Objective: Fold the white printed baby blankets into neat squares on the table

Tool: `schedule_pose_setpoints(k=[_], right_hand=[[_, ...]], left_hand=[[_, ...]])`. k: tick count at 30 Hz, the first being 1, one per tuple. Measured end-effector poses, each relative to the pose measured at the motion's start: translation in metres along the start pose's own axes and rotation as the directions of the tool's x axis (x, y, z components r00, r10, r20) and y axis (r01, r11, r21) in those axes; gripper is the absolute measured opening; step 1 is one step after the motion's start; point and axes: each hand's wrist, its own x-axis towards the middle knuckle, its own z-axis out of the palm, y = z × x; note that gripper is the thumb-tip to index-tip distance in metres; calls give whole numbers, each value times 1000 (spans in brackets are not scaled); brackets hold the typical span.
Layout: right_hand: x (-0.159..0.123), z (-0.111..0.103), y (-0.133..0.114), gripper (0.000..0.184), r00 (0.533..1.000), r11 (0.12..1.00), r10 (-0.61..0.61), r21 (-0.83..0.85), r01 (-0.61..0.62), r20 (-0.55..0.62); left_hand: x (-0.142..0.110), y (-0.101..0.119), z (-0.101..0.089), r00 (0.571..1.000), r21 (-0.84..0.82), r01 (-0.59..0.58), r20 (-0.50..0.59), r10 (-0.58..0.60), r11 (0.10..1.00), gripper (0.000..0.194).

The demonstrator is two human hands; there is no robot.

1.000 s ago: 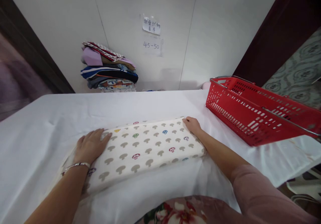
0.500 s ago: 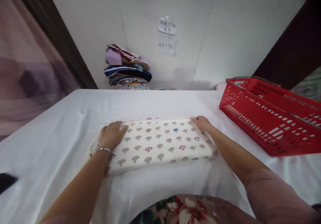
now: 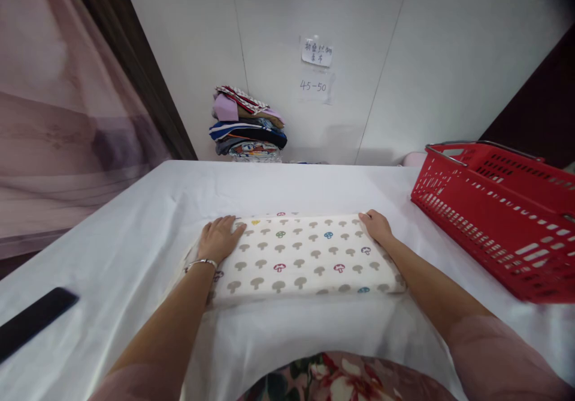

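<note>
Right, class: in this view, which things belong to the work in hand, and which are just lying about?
In the work:
- mushroom-print cloth, folded
- left hand, flat on it
- right hand, at its far right corner
- white-covered table, beneath

Apparently just lying about:
- red basket
- dark flat object
- fabric stack

open: strip of table (image 3: 314,185) beyond the cloth (image 3: 305,251), and the gap between cloth and basket | right: basket (image 3: 485,221) (tall-sided, handles at its rim) blocks low sideways passage | left: phone-like slab (image 3: 38,320) lies flat, passable above | far side: clothes pile (image 3: 247,125) and wall (image 3: 359,41) stand in the way
</note>
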Motion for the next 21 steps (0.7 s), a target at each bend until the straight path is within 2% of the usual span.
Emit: schedule_pose_setpoints(k=[4,9,15,17,18,19,21], right_hand=[[-2,1,-7,34,1000,995,5,-97,-2,23],[-8,-3,-12,43,997,954,-11,-298,35,81],[-5,-13,-16,45,993,945,-17,-323,55,120],[-9,-16,-22,41,991,937,-100,-326,123,87],[-12,-16,-27,41,982,928,-183,-320,191,57],[-16,-15,-32,44,958,909,-284,-308,279,29],[-24,-10,-41,50,875,842,-483,-261,472,24]], left_hand=[[1,-2,3,1000,-5,-2,6,2,1000,57],[3,-5,8,1000,-7,8,6,-8,1000,58],[3,-4,7,1000,-7,8,18,-8,1000,60],[3,-4,7,1000,-11,10,9,-10,1000,59],[3,-4,7,1000,-12,10,7,-10,1000,59],[3,-4,7,1000,-10,10,7,-10,1000,59],[2,-3,6,1000,2,13,10,-13,1000,59]])
